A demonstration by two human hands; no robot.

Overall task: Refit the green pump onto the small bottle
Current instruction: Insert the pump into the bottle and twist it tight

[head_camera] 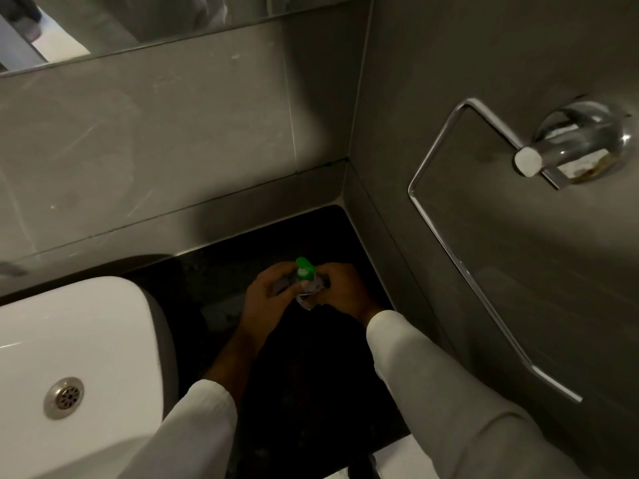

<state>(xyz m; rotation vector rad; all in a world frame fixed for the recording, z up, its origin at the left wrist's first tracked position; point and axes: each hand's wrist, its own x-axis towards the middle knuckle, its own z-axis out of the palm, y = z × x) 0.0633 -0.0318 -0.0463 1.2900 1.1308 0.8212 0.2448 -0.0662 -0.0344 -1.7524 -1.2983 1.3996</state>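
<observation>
The green pump (305, 268) sticks up between my two hands, over the dark countertop (311, 375) in the corner. Below it shows a bit of the small bottle (307, 294), clear with a pale label, mostly covered by fingers. My left hand (268, 292) is wrapped around the bottle's left side. My right hand (340, 288) closes on it from the right, fingers near the pump's collar. Whether the pump is seated on the neck is hidden. Both arms wear white sleeves.
A white basin (69, 340) with a metal drain (64, 397) lies at the left. Grey tiled walls enclose the corner. A chrome towel ring (460, 261) juts from the right wall above the counter. A mirror edge (103, 36) runs along the top.
</observation>
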